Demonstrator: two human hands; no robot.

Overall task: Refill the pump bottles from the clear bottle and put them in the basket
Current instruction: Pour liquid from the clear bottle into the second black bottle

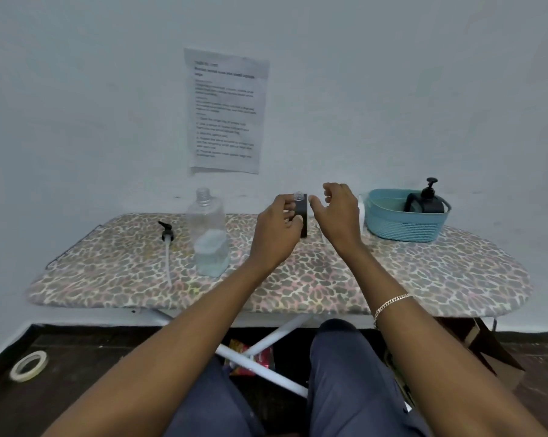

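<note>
A black pump bottle (301,216), with its pump removed and its clear threaded neck exposed, is held upright above the middle of the ironing board (423,279) by the left hand (277,230), whose fingers and thumb are curled round its left side. The right hand (337,212) is positioned just beside the bottle on its right, with the fingers loosely curled and the thumb stretched toward it; nothing is plainly seen to be held, and contact with the bottle cannot be confirmed. The clear bottle (208,231) is found standing upright and uncapped on the board, left of the hands, with a little liquid at its bottom. A detached pump head (167,233) with a white tube is laid on the board further left. A blue basket (401,227) is set at the right of the board, and a second black pump bottle (425,201), pump fitted, is contained in it. A printed sheet (227,111) is fixed to the wall behind. A bracelet (390,305) is noted on the right wrist.
</note>
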